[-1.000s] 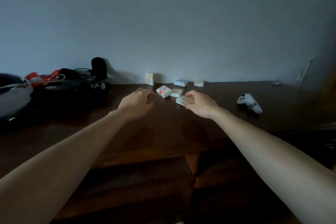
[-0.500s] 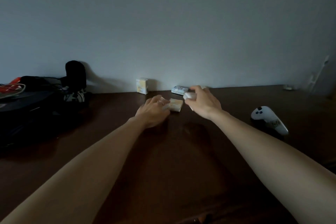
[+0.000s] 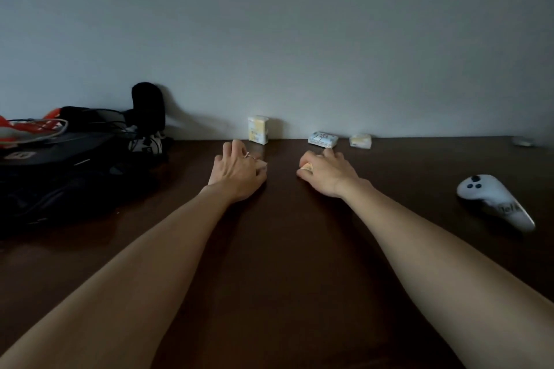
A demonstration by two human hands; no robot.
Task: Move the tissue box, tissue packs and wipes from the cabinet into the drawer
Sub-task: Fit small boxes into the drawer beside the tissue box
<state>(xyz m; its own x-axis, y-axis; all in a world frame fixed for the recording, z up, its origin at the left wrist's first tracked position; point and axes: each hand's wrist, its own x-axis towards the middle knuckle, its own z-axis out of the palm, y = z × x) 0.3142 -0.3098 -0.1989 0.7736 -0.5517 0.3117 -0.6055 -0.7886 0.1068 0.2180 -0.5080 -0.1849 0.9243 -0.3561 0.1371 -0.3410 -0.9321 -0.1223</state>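
Both hands are gathering: left hand (image 3: 238,172) curls over a small pack (image 3: 262,165), right hand (image 3: 325,172) grips another pack (image 3: 306,167); next, carry them to the drawer.

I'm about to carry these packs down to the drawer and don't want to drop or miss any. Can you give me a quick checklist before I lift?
1. Left hand has its pack: ok; the fingers curl over a small pack, mostly hidden.
2. Right hand has its pack: ok; a yellowish pack shows under the thumb.
3. Grips firm enough to lift: cannot tell; both packs are largely covered.
4. Drawer open and ready: cannot tell; it is out of view.
5. Nothing left behind: not ok; an upright tissue pack, a flat pack and a small yellow pack remain by the wall.
6. Path clear of the white controller: ok; it lies well right.
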